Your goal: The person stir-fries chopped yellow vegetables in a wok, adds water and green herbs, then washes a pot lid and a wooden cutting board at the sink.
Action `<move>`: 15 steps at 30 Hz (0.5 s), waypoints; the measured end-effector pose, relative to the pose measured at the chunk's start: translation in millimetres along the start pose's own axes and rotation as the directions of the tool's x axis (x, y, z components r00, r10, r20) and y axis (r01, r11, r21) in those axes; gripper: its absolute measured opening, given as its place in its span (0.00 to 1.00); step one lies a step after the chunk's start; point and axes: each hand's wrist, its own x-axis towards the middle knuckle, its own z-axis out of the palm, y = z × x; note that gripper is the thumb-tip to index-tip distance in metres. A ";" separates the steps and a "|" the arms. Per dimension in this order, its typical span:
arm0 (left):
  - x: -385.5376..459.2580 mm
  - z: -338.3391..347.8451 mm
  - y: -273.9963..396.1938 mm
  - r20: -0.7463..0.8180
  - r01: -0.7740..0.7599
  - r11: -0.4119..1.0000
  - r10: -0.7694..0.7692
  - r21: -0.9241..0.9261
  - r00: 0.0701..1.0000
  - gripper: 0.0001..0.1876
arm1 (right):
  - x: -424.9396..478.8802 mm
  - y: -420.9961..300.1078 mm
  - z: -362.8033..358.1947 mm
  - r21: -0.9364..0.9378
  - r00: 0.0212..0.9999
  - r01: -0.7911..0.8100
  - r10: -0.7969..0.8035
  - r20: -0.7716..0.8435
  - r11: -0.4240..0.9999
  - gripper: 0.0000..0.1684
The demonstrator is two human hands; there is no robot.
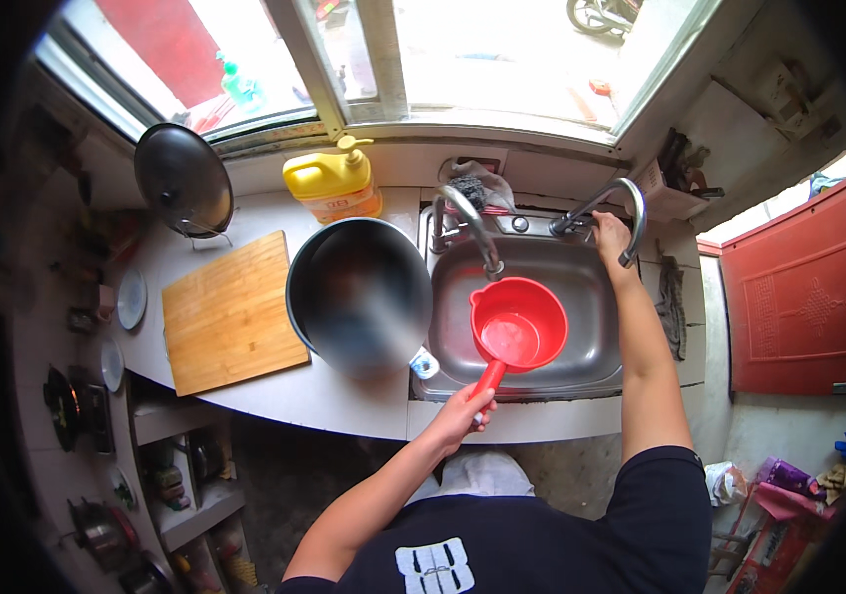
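Observation:
My left hand (pixel 461 417) grips the handle of a red plastic water ladle (pixel 518 325), held over the stainless steel sink (pixel 586 319). Some liquid or a sheen shows in the ladle's bottom. A curved metal faucet (pixel 473 223) ends just above the ladle's rim. My right hand (pixel 611 239) reaches to the base of the second gooseneck faucet (pixel 638 204), with its fingers at the lever; whether they close on it is hard to tell. Left of the sink stands a large dark pot (pixel 297 286), its inside blurred.
A wooden cutting board (pixel 234 315) lies left of the pot. Behind are a yellow pump bottle (pixel 326 182) and a dark wok lid (pixel 182 178) on a wire stand. A steel scourer (pixel 466 191) rests behind the sink. A grey cloth (pixel 671 308) hangs at the right.

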 end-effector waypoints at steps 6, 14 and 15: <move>31.8 32.9 15.4 -0.043 0.018 1.000 -0.018 0.014 0.999 0.10 | -31.8 8.2 20.3 0.079 0.952 0.301 -0.294 -0.091 0.950 0.06; 50.5 46.5 8.5 -0.069 0.007 0.999 -0.003 0.054 0.998 0.11 | -33.3 -0.2 10.1 0.076 0.948 0.318 -0.315 -0.054 0.945 0.30; 49.9 47.5 8.1 -0.071 0.011 0.998 -0.007 0.058 0.997 0.11 | -33.0 -7.7 0.2 0.046 0.955 0.290 -0.285 -0.080 0.956 0.37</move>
